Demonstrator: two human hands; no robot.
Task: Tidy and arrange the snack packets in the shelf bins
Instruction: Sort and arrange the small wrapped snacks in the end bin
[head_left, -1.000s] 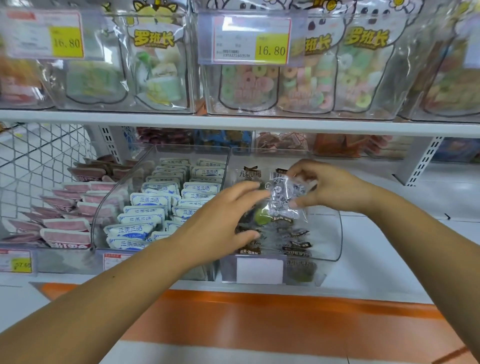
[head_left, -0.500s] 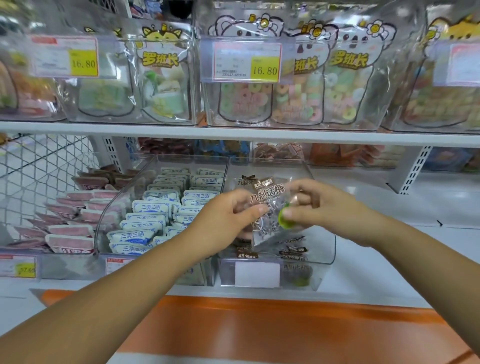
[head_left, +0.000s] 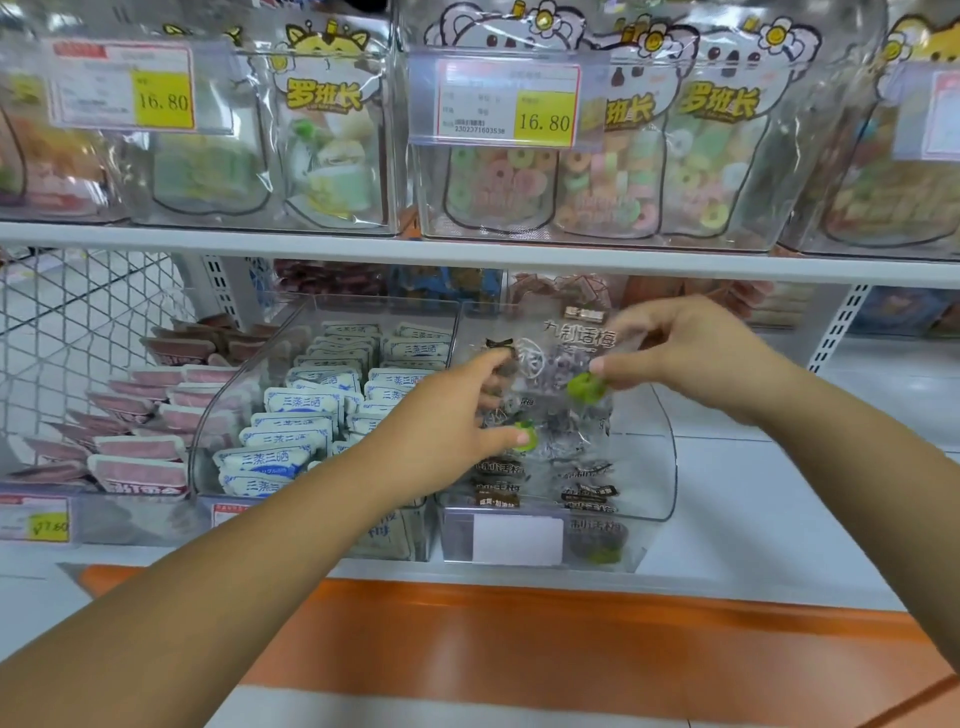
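Note:
Over the right-hand clear bin (head_left: 660, 467), both hands hold clear plum snack packets with brown lettering and a green spot. My right hand (head_left: 685, 358) pinches the upper packet (head_left: 566, 358) by its right edge and keeps it upright above the bin. My left hand (head_left: 447, 426) grips a second packet (head_left: 524, 421) lower down, its thumb on the green spot. More of the same packets (head_left: 545, 483) lie flat in the bin's bottom. The middle bin (head_left: 218, 415) holds rows of white and blue packets (head_left: 291, 431).
Pink packets (head_left: 135, 447) fill the left bin beside a wire mesh panel (head_left: 62, 322). The shelf above (head_left: 467, 254) carries clear bins of bagged ring candies (head_left: 597, 176) with yellow price tags. White shelf surface (head_left: 779, 499) lies to the right. An orange strip (head_left: 519, 639) runs below.
The right hand has lifted its packet higher and turned it upright, away from the left hand. The left hand now grips a second packet lower over the bin.

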